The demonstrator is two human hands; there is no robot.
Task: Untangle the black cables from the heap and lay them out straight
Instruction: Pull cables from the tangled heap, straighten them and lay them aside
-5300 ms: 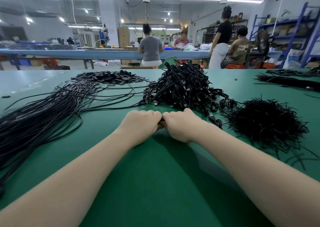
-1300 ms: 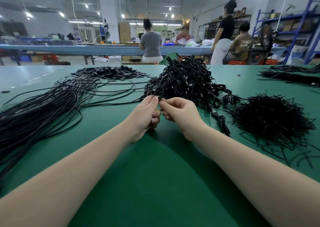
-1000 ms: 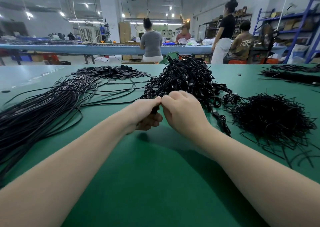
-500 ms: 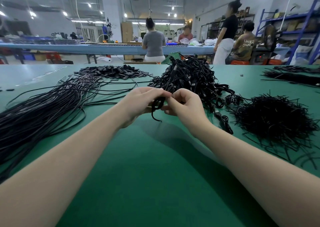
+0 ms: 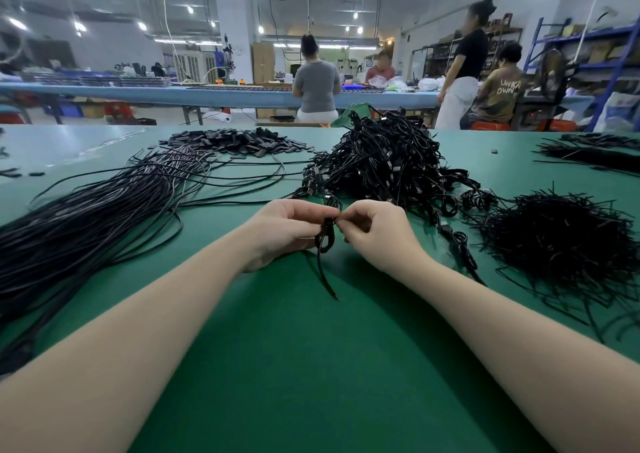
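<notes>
A tall heap of tangled black cables (image 5: pixel 384 162) sits mid-table on the green table (image 5: pixel 311 366). Just in front of it, my left hand (image 5: pixel 284 231) and my right hand (image 5: pixel 374 231) meet fingertip to fingertip, both pinching one small coiled black cable (image 5: pixel 327 234). Its coil hangs between my hands and a loose end trails down toward me onto the table. A wide bundle of straightened black cables (image 5: pixel 86 217) lies along the left side.
A bristly pile of short black ties (image 5: pixel 561 241) lies at the right. Flat black pieces (image 5: pixel 239 141) are heaped at the back left, and more black bundles (image 5: pixel 595 155) at the far right. Several people work at a blue bench (image 5: pixel 207 94) behind.
My hands lifted a coiled cable off the heap's front edge and drew it toward me. The coil has loosened and a free end now hangs down onto the table.
</notes>
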